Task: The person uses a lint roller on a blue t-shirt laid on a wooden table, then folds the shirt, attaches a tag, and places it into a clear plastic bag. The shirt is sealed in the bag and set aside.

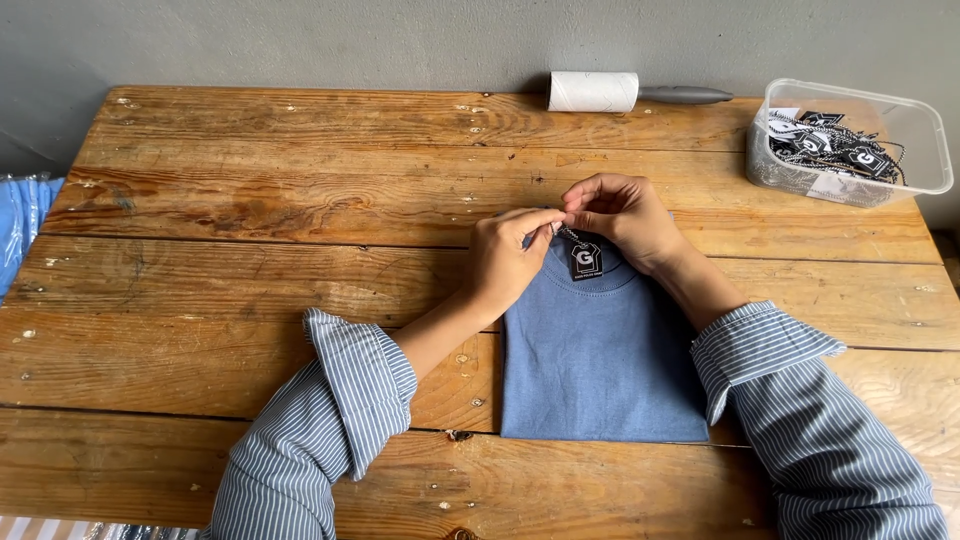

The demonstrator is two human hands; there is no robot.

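A folded blue T-shirt (600,370) lies flat near the middle of the tabletop (250,200), toward its near edge, neckline facing the far edge. A small black hang tag (586,261) on a thin bead chain rests on the collar area.

Hand state: the left hand (505,262) is closed in a pinch on one end of the chain at the neckline. The right hand (622,212) is closed in a pinch on the other end, directly beside the left; the fingertips of both hands nearly touch above the collar.

Progress, as judged from this view: the garment is already folded and the tag is already positioned at the neck. The chain appears not yet fastened, since both hands grip its ends; whether it passes through the neck label cannot be determined.

Other items: a clear plastic container (905,125) of further black tags on chains stands at the far right corner. A lint roller (600,91) lies along the far edge. Blue packaged material (22,225) shows past the left edge.
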